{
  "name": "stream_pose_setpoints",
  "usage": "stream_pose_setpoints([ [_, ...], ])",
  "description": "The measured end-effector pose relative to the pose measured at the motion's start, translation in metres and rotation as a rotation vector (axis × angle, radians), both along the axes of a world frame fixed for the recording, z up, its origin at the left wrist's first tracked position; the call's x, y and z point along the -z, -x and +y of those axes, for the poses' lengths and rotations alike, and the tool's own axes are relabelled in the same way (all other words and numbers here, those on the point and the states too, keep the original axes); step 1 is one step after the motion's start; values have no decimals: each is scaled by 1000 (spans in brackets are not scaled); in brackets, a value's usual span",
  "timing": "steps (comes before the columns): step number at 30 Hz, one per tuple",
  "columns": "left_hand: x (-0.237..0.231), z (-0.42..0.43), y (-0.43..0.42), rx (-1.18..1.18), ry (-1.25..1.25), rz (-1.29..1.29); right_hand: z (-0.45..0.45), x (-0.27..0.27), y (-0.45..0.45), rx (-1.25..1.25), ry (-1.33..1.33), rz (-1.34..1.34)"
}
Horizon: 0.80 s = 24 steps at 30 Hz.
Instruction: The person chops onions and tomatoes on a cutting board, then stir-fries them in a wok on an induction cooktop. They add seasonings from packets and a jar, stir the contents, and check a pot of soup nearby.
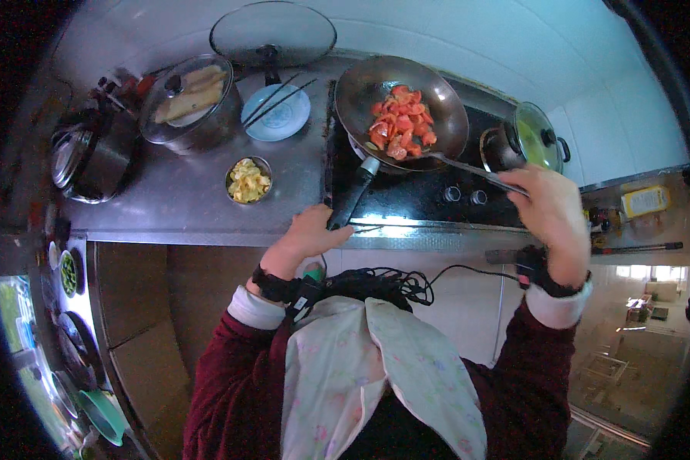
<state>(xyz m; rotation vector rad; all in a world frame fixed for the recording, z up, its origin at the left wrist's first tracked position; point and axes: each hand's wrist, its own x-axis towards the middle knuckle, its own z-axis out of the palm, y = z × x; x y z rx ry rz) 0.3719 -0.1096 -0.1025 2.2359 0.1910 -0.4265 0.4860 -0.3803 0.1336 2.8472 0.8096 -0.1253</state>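
My left hand [310, 231] is at the end of the wok's black handle [353, 192], the handle's tip between thumb and fingers. Chunks of red tomato [403, 122] lie in the middle of the metal wok [448, 109], which sits on the black stove [420, 192]. With my right hand [549, 204] I hold a metal spatula [474, 169] by its handle. The spatula's front end dips in at the wok's near rim, beside the tomato. Left of the stove, a small metal bowl [249, 180] contains yellow pieces that look like scrambled egg.
Chopsticks [282, 103] rest across a pale plate [290, 123]. Behind it a glass lid [273, 34] leans on the wall. Lidded pots [187, 100] stand at left, and another lidded pot [535, 138] is on the stove's right. Black cables [379, 284] hang between my wrists.
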Motion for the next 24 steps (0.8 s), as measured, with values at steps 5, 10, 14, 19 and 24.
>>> stream_pose_setpoints([
  [5,-1,-1,0,-2,3,46,13,55,-28,55,-124,-166],
  [10,-10,-1,-1,27,-62,17,-47,33,-59,271,-116,-58],
  [14,-21,-1,-2,44,-60,51,-65,59,-120,511,-310,436],
  [19,-23,-1,1,32,-27,18,-46,162,-131,417,-876,758],
  [24,-11,-1,3,-32,27,55,-67,150,-109,-41,-702,228],
])
